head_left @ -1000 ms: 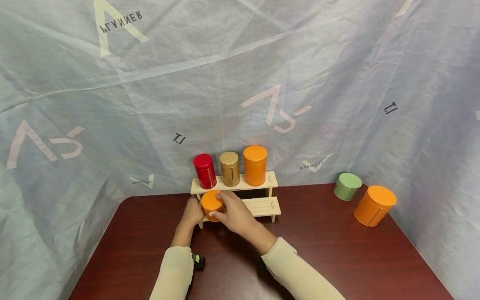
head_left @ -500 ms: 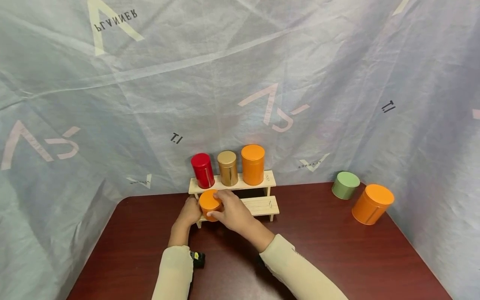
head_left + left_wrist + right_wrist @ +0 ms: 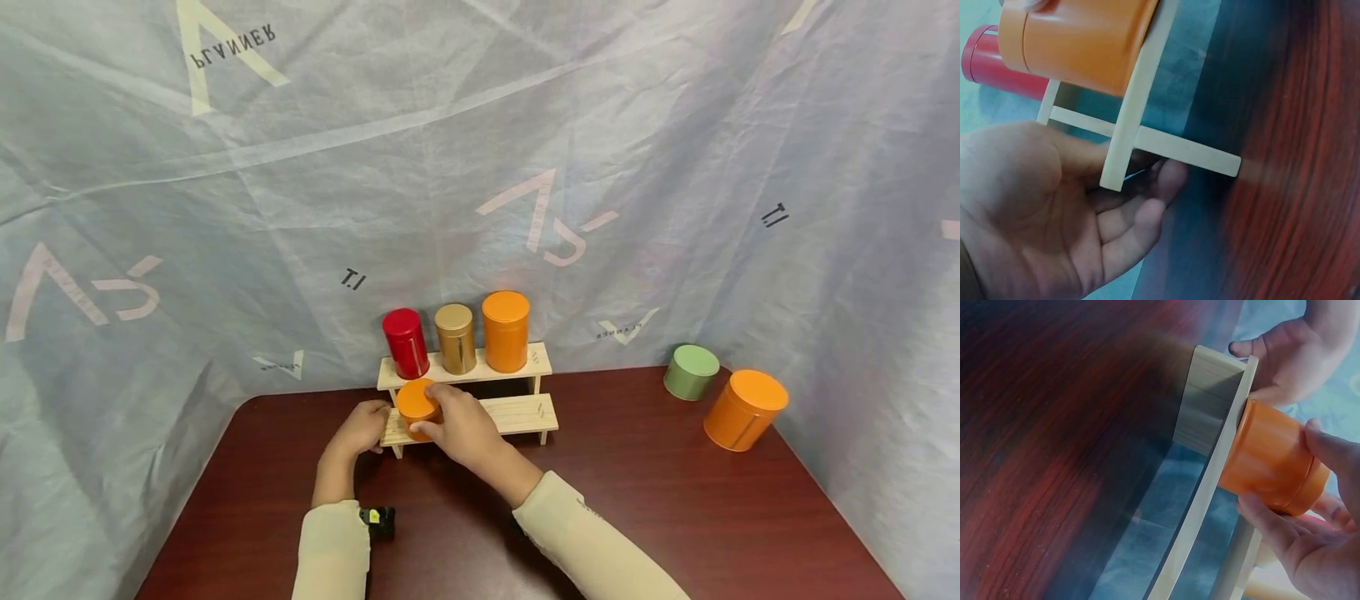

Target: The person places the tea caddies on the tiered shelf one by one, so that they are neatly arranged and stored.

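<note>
Right now, the right hand grips a short orange tin, its thumb and fingers spread around the side and up by the lid. That tin stands upright at the left end of the lower step of a small wooden stand. Just beside the same end is the left hand, apart from the tin, with its fingers loosely bent about the end of the board; whether they grip the wood, I cannot tell. On the upper step, behind the hands, a red tin, a gold tin and a tall orange tin stand in a row. Well off to the right, a green tin and a large orange tin stand near each other on the dark table.
</note>
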